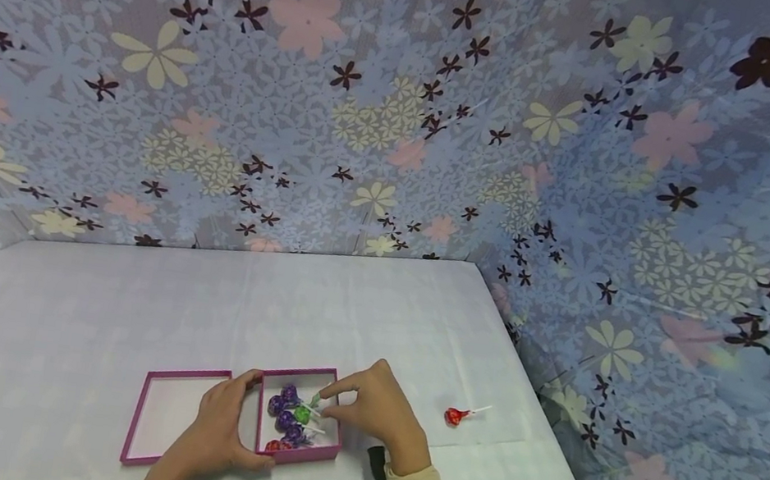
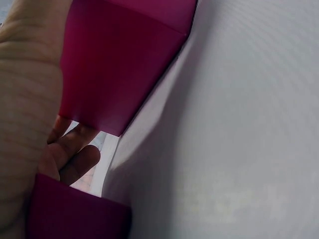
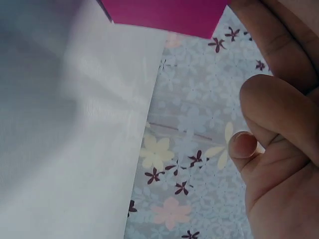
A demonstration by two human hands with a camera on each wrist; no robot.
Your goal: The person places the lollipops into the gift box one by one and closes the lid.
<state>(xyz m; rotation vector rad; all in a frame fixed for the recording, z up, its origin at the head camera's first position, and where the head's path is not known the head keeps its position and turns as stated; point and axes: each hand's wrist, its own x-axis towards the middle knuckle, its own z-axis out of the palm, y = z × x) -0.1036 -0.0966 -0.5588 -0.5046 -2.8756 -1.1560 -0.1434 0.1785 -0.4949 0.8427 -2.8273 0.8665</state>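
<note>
A magenta box [image 1: 298, 454] with a white inside stands on the table. Purple-wrapped lollipops [image 1: 285, 422], a green-wrapped lollipop [image 1: 302, 415] and red-wrapped lollipops [image 1: 273, 446] lie in it. My left hand [image 1: 214, 430] grips the box's left side, thumb at the front and fingers toward the back corner. The left wrist view shows fingers beyond the magenta wall [image 2: 114, 64]. Over the box's right edge reaches my right hand [image 1: 375, 409], index finger and thumb apart beside the green lollipop. In the right wrist view its other fingers [image 3: 279, 109] are bent.
Left of the box lies a shallow magenta-rimmed tray or lid [image 1: 139, 411], partly behind my left hand. A red-wrapped lollipop [image 1: 454, 416] with a white stick lies to the right on the white-covered table [image 1: 122, 300]. Flowered cloth [image 1: 369, 146] hangs behind and at the right.
</note>
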